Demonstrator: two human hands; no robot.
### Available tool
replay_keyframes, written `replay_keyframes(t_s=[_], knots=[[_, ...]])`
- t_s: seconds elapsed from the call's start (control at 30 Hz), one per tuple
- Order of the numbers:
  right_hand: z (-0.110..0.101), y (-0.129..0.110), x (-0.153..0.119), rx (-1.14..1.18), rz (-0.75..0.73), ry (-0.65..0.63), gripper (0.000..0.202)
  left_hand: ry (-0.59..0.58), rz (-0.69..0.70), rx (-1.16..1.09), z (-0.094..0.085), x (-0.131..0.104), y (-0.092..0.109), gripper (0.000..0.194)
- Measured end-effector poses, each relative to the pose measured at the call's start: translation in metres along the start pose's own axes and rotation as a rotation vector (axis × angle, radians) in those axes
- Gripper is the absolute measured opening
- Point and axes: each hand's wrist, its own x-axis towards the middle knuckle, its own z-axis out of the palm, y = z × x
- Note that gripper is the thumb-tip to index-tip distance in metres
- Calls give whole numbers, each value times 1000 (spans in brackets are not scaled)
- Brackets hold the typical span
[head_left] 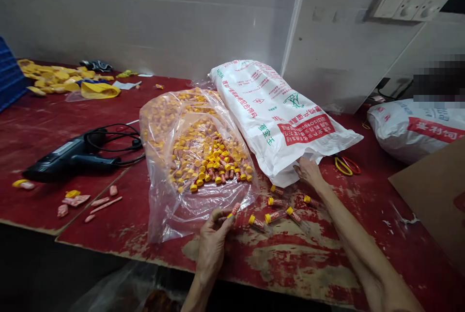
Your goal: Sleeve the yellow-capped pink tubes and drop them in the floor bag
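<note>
Near the table's front edge, my left hand (217, 235) pinches a small tube (235, 209) with red-and-white contents and a yellow cap. My right hand (308, 170) is at the open lower end of a white printed sack (276, 113); its fingertips are partly hidden at the sack's mouth, so what they hold is unclear. Between my hands several yellow-capped tubes in clear sleeves (275, 216) lie on the red table (232, 263). Left of the sack, a clear plastic bag (163, 210) lies open, full of yellow-capped tubes (218, 162).
A dark heat gun (61, 157) with a coiled cable lies at left, near loose pink pieces (100, 201). Yellow items (58, 77) and a blue crate (10, 74) stand behind. At right are scissors (343, 166), another sack (410, 123), cardboard (436, 195) and part of a person.
</note>
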Motion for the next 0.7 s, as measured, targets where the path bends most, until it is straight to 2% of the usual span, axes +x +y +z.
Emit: replay_keyframes(t_s=[0.1,0.13,0.2,0.3,0.47,0.7], knots=[[-10,-11,-61,132,-110,-32,30,-85,-15,-96,14,-10,0,30],[-12,-18,-83,316,-173,-19,31,-122,-23,-122,19,-13,0,29],[-14,-33,-122,581,-327,-77,29,-192,-53,-160,31,-20,-1,28],[-13,-56,-158,725,-447,-56,26,-193,-62,-176,44,-31,-4,29],[-7,-77,-171,683,-490,64,22,-57,5,-182,50,-44,-13,25],[5,-95,-180,659,-491,203,22,-54,41,-95,60,-65,-20,25]])
